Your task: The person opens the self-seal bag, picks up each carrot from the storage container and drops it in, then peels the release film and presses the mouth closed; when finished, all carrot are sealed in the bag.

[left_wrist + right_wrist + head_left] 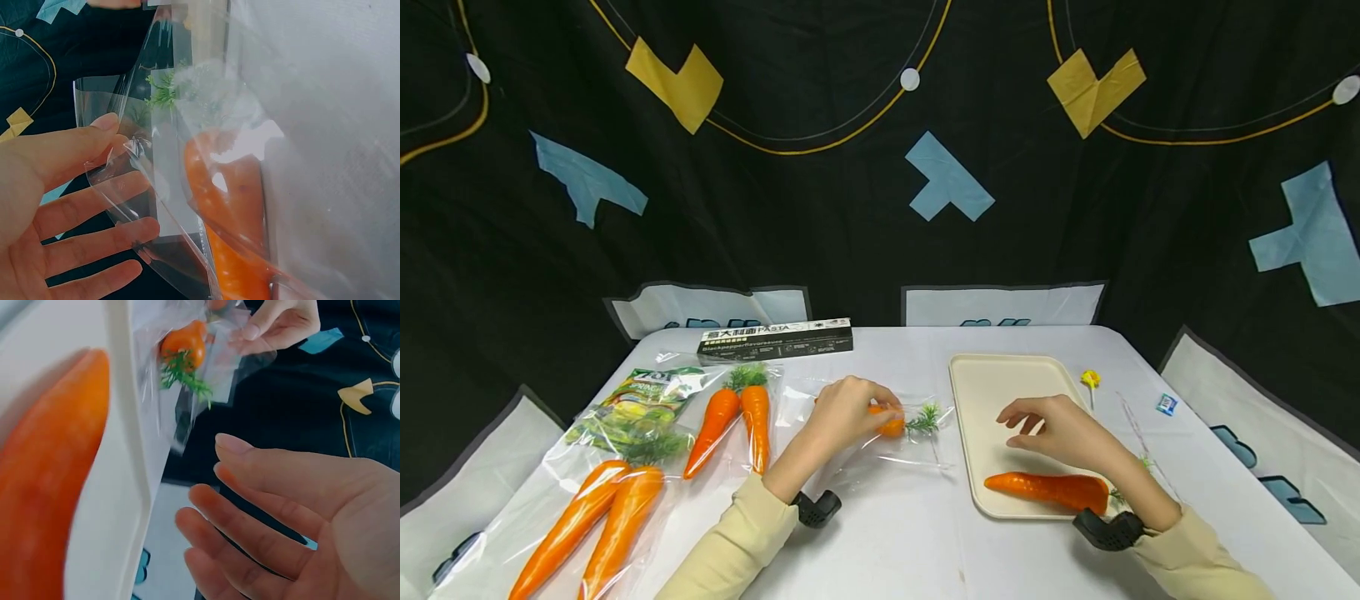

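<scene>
My left hand (850,410) pinches the edge of a clear plastic bag (169,206) between thumb and forefinger, its other fingers spread. Inside that bag lies a carrot (231,206) with green leaves (923,418); in the head view the hand covers part of it. Over the cream tray (1000,375) hovers my right hand (1060,429), fingers loosely bent and nothing between them. Below it, a single carrot (1048,490) lies across the near end of the tray, its leafy end partly hidden by the right wrist.
At left lie a bag with two carrots (625,508), another pair of carrots (756,421) in clear plastic, and a green vegetable packet (643,396). A black pasta box (775,340) stands behind. Right of the tray are a yellow flower-shaped item (1090,380) and a small blue sachet (1167,404).
</scene>
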`<act>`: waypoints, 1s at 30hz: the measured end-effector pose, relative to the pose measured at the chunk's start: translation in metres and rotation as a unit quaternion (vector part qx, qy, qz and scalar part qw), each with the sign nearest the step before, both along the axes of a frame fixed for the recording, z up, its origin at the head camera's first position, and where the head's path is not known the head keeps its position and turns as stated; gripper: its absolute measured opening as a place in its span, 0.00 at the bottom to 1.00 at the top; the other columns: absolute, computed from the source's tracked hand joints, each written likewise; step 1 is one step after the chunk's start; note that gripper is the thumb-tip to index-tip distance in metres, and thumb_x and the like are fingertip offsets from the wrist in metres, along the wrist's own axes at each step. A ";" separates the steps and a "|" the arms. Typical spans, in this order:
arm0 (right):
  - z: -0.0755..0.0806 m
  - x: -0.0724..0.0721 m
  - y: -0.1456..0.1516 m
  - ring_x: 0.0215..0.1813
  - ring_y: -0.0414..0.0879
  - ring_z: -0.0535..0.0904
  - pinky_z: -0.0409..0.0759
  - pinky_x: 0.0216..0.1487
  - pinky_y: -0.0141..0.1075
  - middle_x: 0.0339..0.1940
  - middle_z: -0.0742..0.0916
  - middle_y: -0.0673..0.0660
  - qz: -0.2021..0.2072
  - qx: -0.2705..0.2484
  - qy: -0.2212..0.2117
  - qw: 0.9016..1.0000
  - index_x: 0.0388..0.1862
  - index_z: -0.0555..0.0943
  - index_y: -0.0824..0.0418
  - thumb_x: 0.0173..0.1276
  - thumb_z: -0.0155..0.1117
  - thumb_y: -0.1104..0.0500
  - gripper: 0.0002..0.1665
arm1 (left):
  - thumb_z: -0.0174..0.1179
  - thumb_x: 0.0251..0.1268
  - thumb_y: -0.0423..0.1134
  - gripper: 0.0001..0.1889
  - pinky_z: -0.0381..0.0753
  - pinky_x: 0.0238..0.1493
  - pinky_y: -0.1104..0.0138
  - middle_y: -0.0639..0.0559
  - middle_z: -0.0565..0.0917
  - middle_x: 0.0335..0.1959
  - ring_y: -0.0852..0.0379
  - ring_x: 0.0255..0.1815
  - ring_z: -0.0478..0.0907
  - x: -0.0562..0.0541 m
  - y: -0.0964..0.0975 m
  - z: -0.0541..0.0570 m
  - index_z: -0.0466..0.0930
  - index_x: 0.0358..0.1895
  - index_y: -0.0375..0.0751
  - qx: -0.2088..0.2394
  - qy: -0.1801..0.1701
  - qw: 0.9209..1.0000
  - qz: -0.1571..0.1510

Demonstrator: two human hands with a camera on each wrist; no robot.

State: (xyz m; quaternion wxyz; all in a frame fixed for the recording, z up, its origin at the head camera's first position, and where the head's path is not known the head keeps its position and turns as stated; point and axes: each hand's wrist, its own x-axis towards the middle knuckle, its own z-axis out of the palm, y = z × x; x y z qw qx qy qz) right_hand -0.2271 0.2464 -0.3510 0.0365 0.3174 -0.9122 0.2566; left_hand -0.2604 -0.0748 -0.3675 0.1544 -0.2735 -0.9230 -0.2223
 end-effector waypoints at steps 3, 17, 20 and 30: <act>0.002 0.008 0.014 0.36 0.40 0.80 0.81 0.37 0.35 0.39 0.87 0.53 -0.002 0.013 -0.005 1.000 0.43 0.84 0.58 0.58 0.73 0.62 0.13 | 0.70 0.56 0.48 0.03 0.71 0.22 0.67 0.64 0.86 0.29 0.63 0.27 0.78 0.000 0.000 0.000 0.89 0.31 0.57 0.001 0.000 1.000 0.000; -0.006 0.028 0.065 0.41 0.46 0.80 0.80 0.40 0.40 0.45 0.86 0.53 0.004 0.078 -0.082 0.994 0.49 0.83 0.60 0.59 0.72 0.54 0.19 | 0.70 0.56 0.49 0.04 0.73 0.24 0.65 0.64 0.86 0.29 0.62 0.29 0.79 0.001 0.001 0.000 0.89 0.32 0.58 -0.003 0.000 1.000 0.004; -0.009 0.030 0.070 0.42 0.45 0.79 0.79 0.39 0.39 0.46 0.86 0.52 0.006 0.087 -0.105 0.991 0.50 0.82 0.59 0.59 0.72 0.53 0.21 | 0.70 0.56 0.49 0.04 0.72 0.24 0.66 0.63 0.86 0.29 0.62 0.29 0.79 0.000 0.001 0.000 0.90 0.32 0.58 -0.003 -0.002 1.000 0.003; -0.017 0.034 0.083 0.38 0.37 0.76 0.78 0.36 0.34 0.41 0.85 0.47 0.023 0.083 -0.130 0.988 0.50 0.82 0.60 0.59 0.72 0.50 0.23 | 0.70 0.56 0.49 0.04 0.72 0.23 0.67 0.65 0.85 0.28 0.64 0.27 0.77 0.000 0.002 0.000 0.90 0.32 0.58 -0.004 -0.002 1.000 0.004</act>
